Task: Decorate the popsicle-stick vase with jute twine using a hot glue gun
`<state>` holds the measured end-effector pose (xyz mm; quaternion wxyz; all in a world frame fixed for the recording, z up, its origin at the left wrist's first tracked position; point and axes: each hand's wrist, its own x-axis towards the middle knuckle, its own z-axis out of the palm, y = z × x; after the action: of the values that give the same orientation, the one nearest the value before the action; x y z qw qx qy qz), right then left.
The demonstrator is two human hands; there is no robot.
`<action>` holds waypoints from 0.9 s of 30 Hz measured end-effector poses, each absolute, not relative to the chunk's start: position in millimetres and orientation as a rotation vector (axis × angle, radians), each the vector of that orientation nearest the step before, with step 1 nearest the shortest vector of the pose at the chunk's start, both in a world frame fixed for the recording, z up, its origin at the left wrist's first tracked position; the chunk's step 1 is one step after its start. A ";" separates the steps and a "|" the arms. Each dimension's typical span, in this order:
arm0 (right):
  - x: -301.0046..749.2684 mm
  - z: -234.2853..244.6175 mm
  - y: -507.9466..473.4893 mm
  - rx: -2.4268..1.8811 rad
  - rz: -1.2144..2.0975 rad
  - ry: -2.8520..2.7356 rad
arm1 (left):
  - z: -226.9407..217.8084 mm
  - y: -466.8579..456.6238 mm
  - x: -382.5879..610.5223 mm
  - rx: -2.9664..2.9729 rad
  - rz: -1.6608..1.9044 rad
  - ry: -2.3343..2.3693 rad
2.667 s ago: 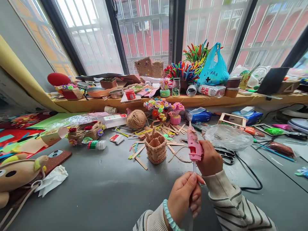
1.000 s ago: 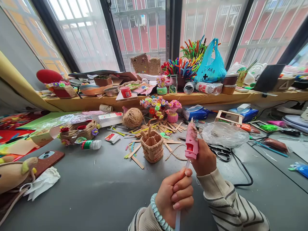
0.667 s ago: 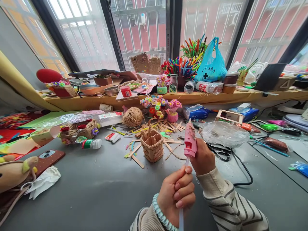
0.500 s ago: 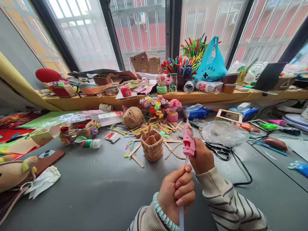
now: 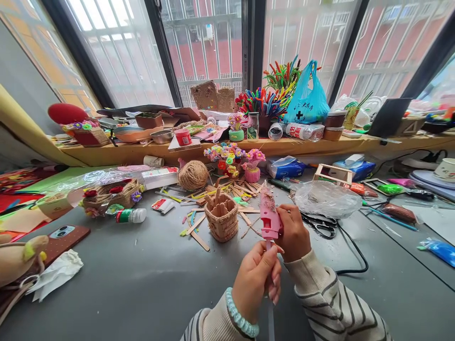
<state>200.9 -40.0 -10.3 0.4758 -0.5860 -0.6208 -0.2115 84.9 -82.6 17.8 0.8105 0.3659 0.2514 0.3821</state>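
My right hand (image 5: 294,233) grips one glue gun (image 5: 269,219), pointing away; my left hand (image 5: 255,280) pinches one glue stick (image 5: 271,321), aligned behind.

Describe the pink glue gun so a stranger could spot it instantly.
On the grey table below the windows, find the tan basket. Just right of it, the right hand grips the glue gun; the left hand holds the pale stick at its rear. Unlike the pink flowerpot behind, it's held and brown-flecked toward its tip.
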 end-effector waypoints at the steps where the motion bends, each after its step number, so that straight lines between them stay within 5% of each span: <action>1: 200.4 -10.6 -39.8 -1.416 -0.513 -1.509 | 17.2 -82.1 85.5 0.805 0.834 0.568; 27: 196.5 -9.7 -41.5 -1.539 -0.815 -1.596 | 23.3 -71.5 76.2 0.909 0.971 0.611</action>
<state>196.5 -41.5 -9.7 0.3797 -0.6027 -0.6251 -0.3192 76.2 -71.5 23.3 0.7439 0.4150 0.2792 0.4431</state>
